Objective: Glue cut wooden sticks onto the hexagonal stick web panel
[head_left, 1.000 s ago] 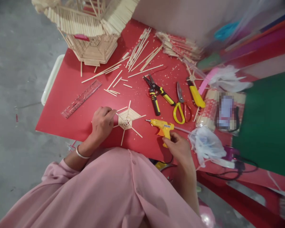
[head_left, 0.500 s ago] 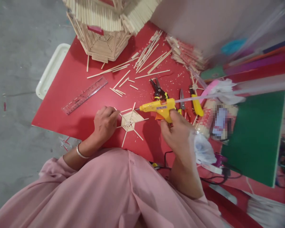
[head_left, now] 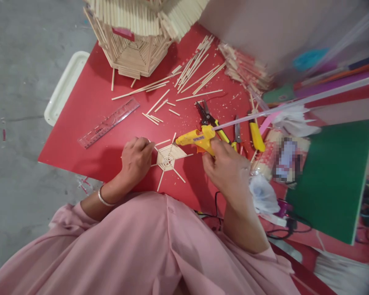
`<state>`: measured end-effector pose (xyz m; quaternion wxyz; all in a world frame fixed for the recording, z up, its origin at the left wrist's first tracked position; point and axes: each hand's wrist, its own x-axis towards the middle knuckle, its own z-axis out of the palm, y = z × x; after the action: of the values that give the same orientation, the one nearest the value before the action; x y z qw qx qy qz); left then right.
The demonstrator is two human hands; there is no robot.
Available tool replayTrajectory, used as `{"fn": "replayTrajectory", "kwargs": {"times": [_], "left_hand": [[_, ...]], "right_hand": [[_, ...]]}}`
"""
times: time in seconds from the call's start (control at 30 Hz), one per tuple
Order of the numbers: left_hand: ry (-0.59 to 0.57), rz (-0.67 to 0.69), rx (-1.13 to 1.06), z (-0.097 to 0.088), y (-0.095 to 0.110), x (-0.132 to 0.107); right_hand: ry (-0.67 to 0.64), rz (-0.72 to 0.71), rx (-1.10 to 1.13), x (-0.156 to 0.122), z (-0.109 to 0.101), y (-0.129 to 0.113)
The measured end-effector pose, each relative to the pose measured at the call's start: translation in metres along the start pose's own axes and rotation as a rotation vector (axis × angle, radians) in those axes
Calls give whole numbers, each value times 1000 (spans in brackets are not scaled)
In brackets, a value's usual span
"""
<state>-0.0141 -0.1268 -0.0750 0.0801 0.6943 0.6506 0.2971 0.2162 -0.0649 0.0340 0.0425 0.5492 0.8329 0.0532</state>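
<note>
Evidently smooth, hard plastic meets dry wood: the right hand (head_left: 226,166) wraps its fingers firmly round the grip of a yellow glue gun (head_left: 199,139), with a long, translucent glue stick (head_left: 249,117) running out of its back. The gun's nozzle is at the upper spoke of a web-shaped piece (head_left: 167,159), though whether it touches cannot be told. That piece lies flat on the smooth red tabletop (head_left: 160,129) between the hands, its straight wooden strips set in tightly nested, angular rings, with bare spokes poking past the edge.

At its left side, the left hand (head_left: 137,159) is curled, fingertips drawn together at the end of a slim stick (head_left: 162,143); whether they pinch it or a spoke beside it is unclear.

A clear, glossy ruler (head_left: 109,123) lies slantwise beyond the left hand. Farther back, round-edged loose sticks (head_left: 192,67) spread in a rough fan beside a many-sided wooden model (head_left: 133,59) with a ribbed roof. Black-and-yellow cutters (head_left: 205,116) sit just past the gun.
</note>
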Motion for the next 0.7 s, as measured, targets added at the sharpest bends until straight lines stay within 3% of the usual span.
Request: {"fn": "replayTrajectory", "kwargs": {"times": [0.7], "left_hand": [[40,27,28,0,0,-1]], "right_hand": [[-8,-20,-36,3,-7,-4]]}}
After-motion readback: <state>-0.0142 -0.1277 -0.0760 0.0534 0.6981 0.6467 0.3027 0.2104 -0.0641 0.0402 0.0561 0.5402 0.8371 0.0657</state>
